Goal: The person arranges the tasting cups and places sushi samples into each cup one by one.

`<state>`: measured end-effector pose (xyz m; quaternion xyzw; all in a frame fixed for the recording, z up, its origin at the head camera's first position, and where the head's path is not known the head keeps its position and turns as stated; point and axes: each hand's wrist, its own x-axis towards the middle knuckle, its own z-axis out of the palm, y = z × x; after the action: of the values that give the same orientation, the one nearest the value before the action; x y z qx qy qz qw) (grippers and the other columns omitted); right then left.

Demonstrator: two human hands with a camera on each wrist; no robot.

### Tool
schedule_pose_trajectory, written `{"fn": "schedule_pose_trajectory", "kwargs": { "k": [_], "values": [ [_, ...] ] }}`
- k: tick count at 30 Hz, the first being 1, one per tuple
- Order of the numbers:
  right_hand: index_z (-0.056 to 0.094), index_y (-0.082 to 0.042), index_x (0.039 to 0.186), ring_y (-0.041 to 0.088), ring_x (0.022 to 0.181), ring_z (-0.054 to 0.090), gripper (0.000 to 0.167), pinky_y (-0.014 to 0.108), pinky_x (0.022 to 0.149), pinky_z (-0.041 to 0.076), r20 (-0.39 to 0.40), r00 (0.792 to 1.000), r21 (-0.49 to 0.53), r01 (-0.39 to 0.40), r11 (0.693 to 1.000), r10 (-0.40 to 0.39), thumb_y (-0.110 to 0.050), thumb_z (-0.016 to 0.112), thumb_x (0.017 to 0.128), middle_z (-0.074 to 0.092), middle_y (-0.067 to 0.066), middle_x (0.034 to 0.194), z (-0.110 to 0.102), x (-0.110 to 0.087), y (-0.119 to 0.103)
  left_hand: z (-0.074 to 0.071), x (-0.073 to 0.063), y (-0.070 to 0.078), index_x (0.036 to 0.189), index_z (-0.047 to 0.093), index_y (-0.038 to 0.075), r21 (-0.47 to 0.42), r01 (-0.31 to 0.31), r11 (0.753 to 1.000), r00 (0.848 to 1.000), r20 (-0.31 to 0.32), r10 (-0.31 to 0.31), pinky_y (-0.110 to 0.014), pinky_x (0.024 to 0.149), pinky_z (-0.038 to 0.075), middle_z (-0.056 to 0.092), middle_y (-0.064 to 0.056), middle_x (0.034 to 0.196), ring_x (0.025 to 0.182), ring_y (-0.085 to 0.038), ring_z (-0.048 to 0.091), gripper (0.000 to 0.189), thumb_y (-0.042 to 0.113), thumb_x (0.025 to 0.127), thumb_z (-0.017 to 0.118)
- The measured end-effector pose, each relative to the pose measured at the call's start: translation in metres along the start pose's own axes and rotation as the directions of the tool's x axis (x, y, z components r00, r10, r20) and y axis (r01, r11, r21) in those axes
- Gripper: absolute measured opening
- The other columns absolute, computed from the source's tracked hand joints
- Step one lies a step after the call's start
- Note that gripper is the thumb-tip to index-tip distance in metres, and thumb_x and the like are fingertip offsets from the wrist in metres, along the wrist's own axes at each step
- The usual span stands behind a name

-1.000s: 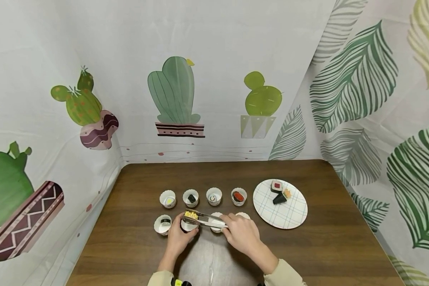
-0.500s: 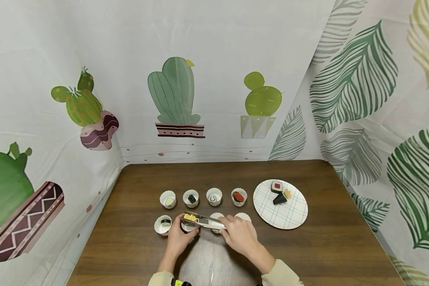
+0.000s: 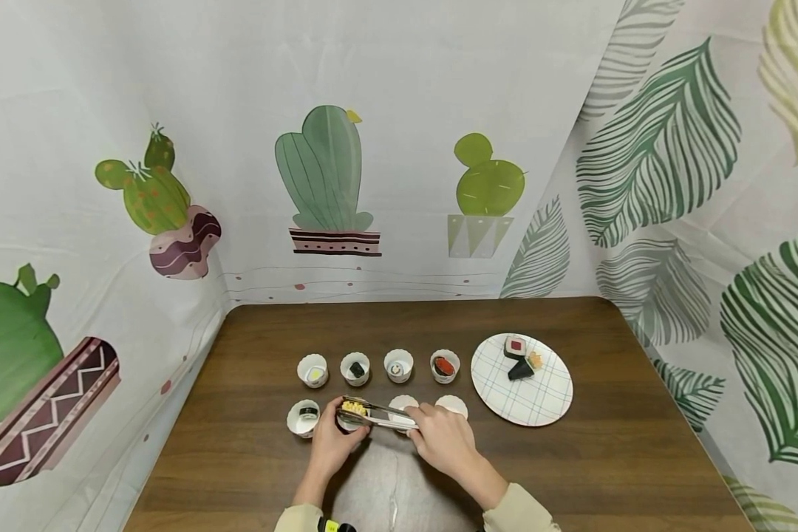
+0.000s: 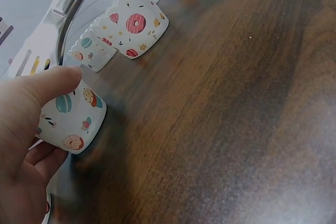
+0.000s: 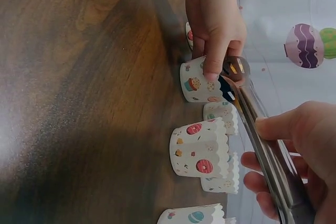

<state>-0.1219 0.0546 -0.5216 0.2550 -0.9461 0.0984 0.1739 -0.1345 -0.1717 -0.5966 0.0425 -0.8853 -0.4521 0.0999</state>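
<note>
My left hand (image 3: 331, 445) grips a white paper baking cup (image 4: 79, 121) printed with sweets, thumb on the near side and fingers round the back. In my right hand (image 3: 447, 437) is a pair of metal tongs (image 5: 265, 156), held by its arms. The slotted tong ends lie at the cup's mouth, about a toy sushi piece (image 3: 355, 407) with a yellow, corn-like top. Most of that piece's dark lower part is hidden by the tongs and the cup rim. Left of this cup stands another cup (image 3: 294, 423) with a black-banded white sushi piece.
Behind, a row of cups holds a yellow-green piece (image 3: 315, 374), a black one (image 3: 357, 369), a small white roll (image 3: 396, 368) and a red-topped one (image 3: 444, 366). Two cups stand near my right hand. A checked plate (image 3: 539, 408) at right carries two sushi pieces.
The tong ends and the yellow-topped piece have sunk slightly into the cup. My right hand has shifted a little left and toward me. The left hand has stayed in place.
</note>
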Motion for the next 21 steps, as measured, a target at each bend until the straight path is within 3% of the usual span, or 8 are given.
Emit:
{"fn": "schedule_pose_trajectory", "kwargs": {
  "k": [11,21],
  "values": [
    [0.066,-0.018,0.105,0.016,0.066,0.059,0.037,0.029,0.044,0.041,-0.015,1.0,0.016,0.001,1.0,-0.001,-0.032,0.072,0.071,0.064,-0.004,0.084,-0.004,-0.001,0.002,0.0,0.0,0.0,0.121,0.053,0.005,-0.01,-0.014,1.0,1.0,-0.013,0.014,-0.042,0.088,0.043,0.063,-0.011,0.111,0.102,-0.026,0.058,0.069,0.017,0.061,0.083],
    [0.067,-0.017,0.104,0.017,0.071,0.062,0.037,0.03,0.044,0.043,-0.024,0.998,0.031,-0.053,0.998,0.053,-0.031,0.072,0.07,0.064,-0.004,0.084,-0.011,-0.006,0.014,0.001,0.0,-0.003,0.119,0.054,0.004,-0.011,-0.034,0.999,0.999,-0.02,0.034,-0.043,0.087,0.043,0.063,-0.01,0.11,0.102,-0.026,0.059,0.067,0.018,0.061,0.084]
  ]
}}
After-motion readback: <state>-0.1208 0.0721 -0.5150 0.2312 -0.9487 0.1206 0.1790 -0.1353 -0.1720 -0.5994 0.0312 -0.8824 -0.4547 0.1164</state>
